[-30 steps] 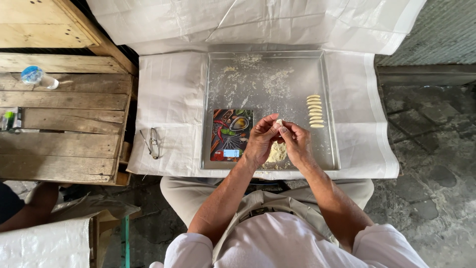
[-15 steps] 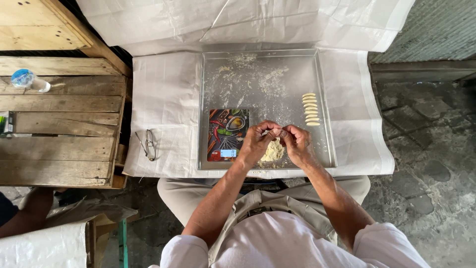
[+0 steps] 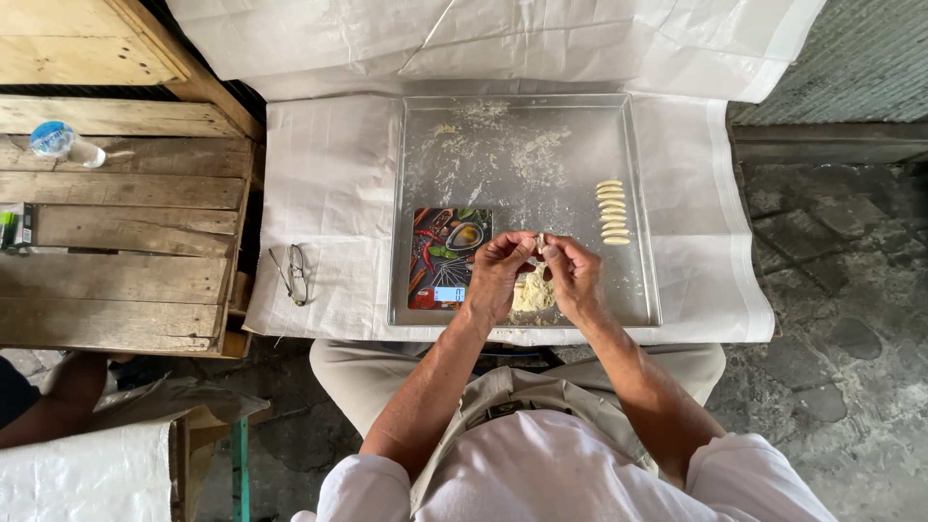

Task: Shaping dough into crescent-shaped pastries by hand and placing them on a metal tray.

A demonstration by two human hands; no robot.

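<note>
A white woven sheet (image 3: 329,193) covers the table in front of me, and on it lies a shallow square metal tray (image 3: 416,145), dusted with flour and crumbs toward its far side. To my left stands a bench of rough wooden planks (image 3: 126,232), with a clear plastic bottle (image 3: 64,143) lying on it near the far edge.

On the near left part of the tray sits a small kitchen scale (image 3: 447,253) with a colourful picture of spices on its face. Just right of it, at the near edge of the tray, lies a lump of pale yellow dough (image 3: 530,292), partly hidden under my hands.

My left hand (image 3: 498,271) and my right hand (image 3: 575,275) meet above that lump, fingers curled in, both pinching one small piece of dough (image 3: 541,242) between the fingertips. It is held just above the tray, over the lump.

On the right part of the tray a row of small shaped dough pieces (image 3: 612,211) lies in a neat column, each touching the next.

A pair of folded glasses (image 3: 293,274) rests on the sheet, left of the tray.
</note>
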